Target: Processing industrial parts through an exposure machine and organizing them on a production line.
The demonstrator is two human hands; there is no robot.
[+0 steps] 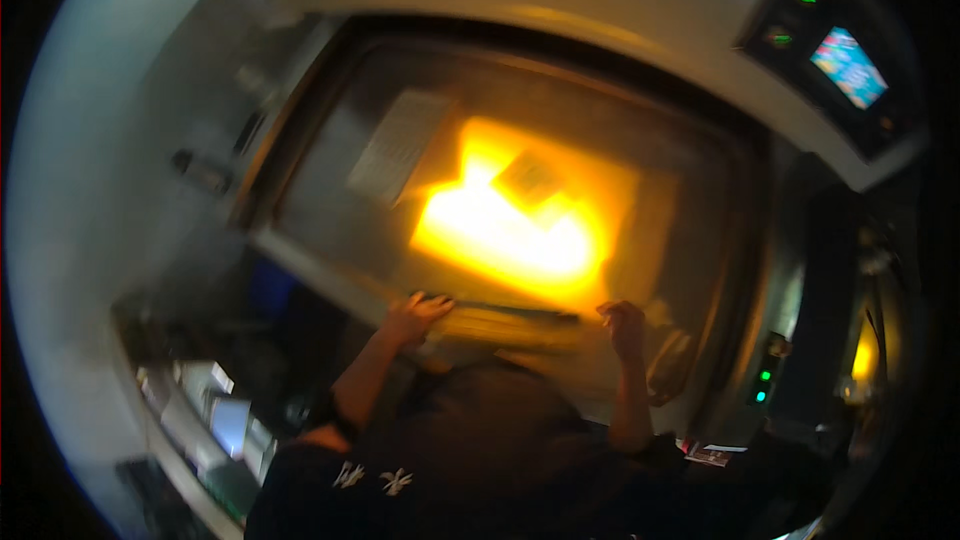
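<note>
A large window (330, 210) in a dark frame fills the middle, with a bright yellow-orange glow (510, 240) behind it. Along its lower part runs a dark, narrow bar (510, 310). My left hand (415, 320) lies at the bar's left end with its fingers bent over it. Just past the other end, my right hand (625, 328) is raised with curled fingers. Blur hides whether anything small is between them. Below the bar is a yellowish surface (500, 332), partly hidden by my dark shirt.
A pale printed sheet (400, 145) and a smaller label (530, 178) show on the window. A control panel with a lit screen (850, 67) is at the upper right. Green lights (763, 386) glow at the right. Boxes and bright items (230, 425) stand at the lower left.
</note>
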